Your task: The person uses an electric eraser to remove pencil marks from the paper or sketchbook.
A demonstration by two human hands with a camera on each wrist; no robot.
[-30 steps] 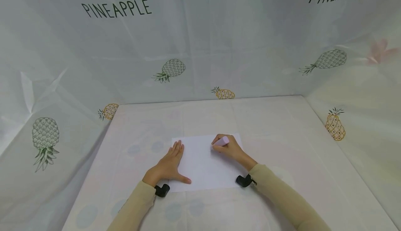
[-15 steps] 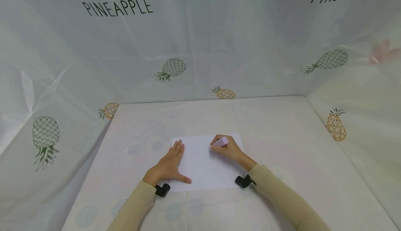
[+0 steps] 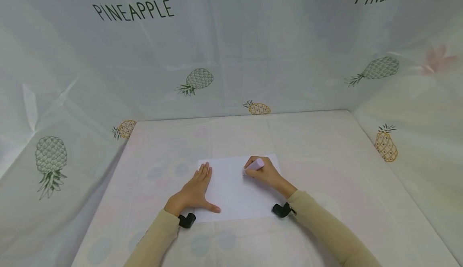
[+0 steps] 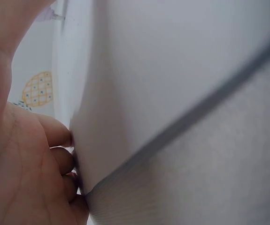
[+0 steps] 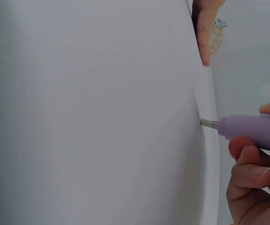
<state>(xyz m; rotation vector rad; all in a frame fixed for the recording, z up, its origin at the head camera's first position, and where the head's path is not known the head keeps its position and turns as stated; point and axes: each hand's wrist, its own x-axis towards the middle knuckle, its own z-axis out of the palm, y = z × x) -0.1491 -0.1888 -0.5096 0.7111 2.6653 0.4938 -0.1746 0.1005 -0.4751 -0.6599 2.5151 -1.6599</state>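
Observation:
A white sheet of paper (image 3: pixel 235 196) lies flat on the table. My left hand (image 3: pixel 192 191) rests on its left side with fingers spread, thumb toward the front edge. In the left wrist view, the fingertips (image 4: pixel 64 159) press on the paper. My right hand (image 3: pixel 268 173) pinches a thick lilac electric eraser (image 3: pixel 258 163) over the right half of the sheet. The right wrist view shows the eraser's narrow pale tip (image 5: pixel 208 123) touching the paper by a small dark mark. A few tiny marks (image 5: pixel 165 23) show elsewhere on the sheet.
A pale cloth covers the table (image 3: pixel 311 146). Pineapple-printed sheeting (image 3: pixel 231 58) hangs along the back and both sides. Black wrist cameras sit at the left wrist (image 3: pixel 187 220) and the right wrist (image 3: pixel 281 210).
The eraser tip shifts slightly left, then back right, in small strokes. My left hand and the paper stay in place; the head view sways a little.

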